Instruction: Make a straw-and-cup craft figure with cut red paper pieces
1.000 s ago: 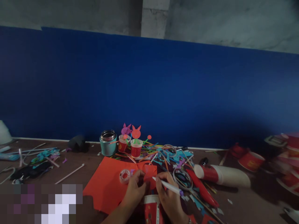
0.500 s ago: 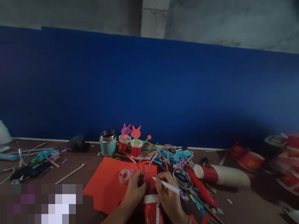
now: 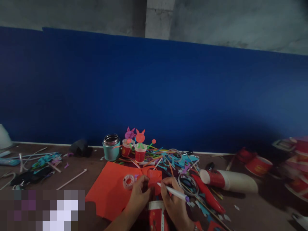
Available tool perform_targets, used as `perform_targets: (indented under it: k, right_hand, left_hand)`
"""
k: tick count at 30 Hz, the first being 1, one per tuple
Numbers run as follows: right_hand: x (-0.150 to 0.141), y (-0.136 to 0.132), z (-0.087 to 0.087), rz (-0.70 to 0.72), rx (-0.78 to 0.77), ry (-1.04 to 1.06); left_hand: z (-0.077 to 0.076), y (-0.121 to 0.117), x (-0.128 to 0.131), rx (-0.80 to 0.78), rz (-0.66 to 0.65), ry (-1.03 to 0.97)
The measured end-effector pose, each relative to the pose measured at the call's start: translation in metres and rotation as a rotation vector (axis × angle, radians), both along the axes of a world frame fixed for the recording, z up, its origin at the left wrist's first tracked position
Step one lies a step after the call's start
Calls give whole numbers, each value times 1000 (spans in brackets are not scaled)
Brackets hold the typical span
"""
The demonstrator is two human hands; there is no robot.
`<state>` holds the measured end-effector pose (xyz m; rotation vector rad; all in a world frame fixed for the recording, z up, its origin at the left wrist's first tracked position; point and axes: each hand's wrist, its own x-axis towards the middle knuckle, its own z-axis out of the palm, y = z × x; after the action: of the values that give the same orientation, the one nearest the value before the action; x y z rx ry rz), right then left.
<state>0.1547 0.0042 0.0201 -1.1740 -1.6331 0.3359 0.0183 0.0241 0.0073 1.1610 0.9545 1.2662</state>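
Observation:
My right hand grips a white marker pen with a purple end, its tip pointing left toward a small red paper piece. The fingers of my left hand are closed at the left edge of that piece. Below and between my hands stands a red and white paper cup, cut off by the bottom of the view. A large red sheet of paper lies to the left, partly under my left hand. On it rests a tape roll.
Behind the sheet are a turquoise jar and two decorated cups, one with a red cat-shaped head. Cut paper strips crowd the middle. Stacked paper cups lie at right, near a red pouch-like item. A blue panel stands behind.
The marker's tip has shifted very slightly to the right. Both hands otherwise keep almost the same place.

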Motion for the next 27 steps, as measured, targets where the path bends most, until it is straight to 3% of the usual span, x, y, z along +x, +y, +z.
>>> perform_targets:
  k: [27]
  right_hand:
    - [0,0,1,-18,40,16]
  left_hand:
    - [-1,-1,-1,13,-9,-3]
